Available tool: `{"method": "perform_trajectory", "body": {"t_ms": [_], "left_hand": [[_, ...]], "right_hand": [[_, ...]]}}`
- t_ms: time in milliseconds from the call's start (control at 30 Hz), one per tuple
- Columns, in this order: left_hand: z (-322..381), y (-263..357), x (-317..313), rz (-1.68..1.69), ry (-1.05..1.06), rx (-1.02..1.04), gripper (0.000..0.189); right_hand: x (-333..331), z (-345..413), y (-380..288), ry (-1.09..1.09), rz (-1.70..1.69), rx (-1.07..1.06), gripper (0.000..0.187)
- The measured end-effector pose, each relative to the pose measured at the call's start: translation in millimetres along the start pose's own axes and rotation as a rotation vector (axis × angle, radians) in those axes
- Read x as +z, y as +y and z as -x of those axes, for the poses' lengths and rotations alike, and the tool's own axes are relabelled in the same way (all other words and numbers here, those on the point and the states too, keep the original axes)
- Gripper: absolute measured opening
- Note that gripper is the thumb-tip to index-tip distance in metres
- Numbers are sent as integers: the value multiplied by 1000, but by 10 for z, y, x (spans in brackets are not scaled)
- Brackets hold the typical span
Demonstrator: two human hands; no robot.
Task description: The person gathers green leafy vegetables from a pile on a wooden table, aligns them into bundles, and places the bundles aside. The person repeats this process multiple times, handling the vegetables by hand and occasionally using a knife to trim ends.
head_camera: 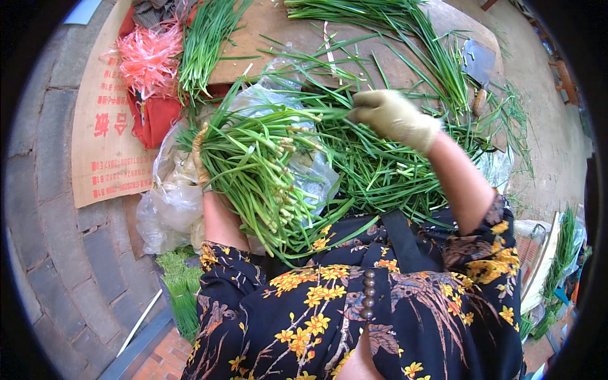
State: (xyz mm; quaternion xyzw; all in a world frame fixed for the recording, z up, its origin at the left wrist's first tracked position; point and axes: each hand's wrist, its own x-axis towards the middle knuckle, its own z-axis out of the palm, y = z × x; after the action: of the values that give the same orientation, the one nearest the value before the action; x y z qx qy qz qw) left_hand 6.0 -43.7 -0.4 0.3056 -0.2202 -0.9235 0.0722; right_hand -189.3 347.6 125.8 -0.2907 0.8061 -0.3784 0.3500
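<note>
A thick bunch of green garlic chives [266, 166], pale stem ends facing right, rests on my left hand [202, 156], whose gloved fingers curl around its left side. Just right of the bunch is my right hand [396, 118] in a blurred, pale knit glove. Its fingers are closed on some green blades at the bunch's upper right. Under that hand spreads a loose heap of chives [394, 175]. Clear plastic bags [178, 209] lie beneath and left of the bunch.
Pink plastic twine [151, 57] lies on red cloth at the upper left, beside a chive bundle [209, 47]. More chives [427, 57] cross the wooden board [342, 42]. A broad-bladed knife [479, 66] lies at its right. Below left stands a tied green bundle [183, 299].
</note>
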Motion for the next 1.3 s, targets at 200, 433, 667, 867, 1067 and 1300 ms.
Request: {"method": "perform_trajectory", "body": {"t_ms": [200,433,667,867,1067,1300], "left_hand": [[106,-48,103,-114,-9,-77,31],[130,-63,319,-76,38,-78,38],[127,58,265,-133,80,-130,37],[52,-58,32,-90,130,-48,36],[74,-191,-75,-109,155,33,35],[115,-336,26,-140,128,95,34]], "right_hand": [[-1101,588,583,726,36,120,25],[-503,503,-233,479,553,-569,26],[197,-69,-778,235,693,-533,12],[-350,266,-43,470,326,-612,15],[-1464,865,931,869,485,107,32],[-468,679,140,425,-154,-292,22]]}}
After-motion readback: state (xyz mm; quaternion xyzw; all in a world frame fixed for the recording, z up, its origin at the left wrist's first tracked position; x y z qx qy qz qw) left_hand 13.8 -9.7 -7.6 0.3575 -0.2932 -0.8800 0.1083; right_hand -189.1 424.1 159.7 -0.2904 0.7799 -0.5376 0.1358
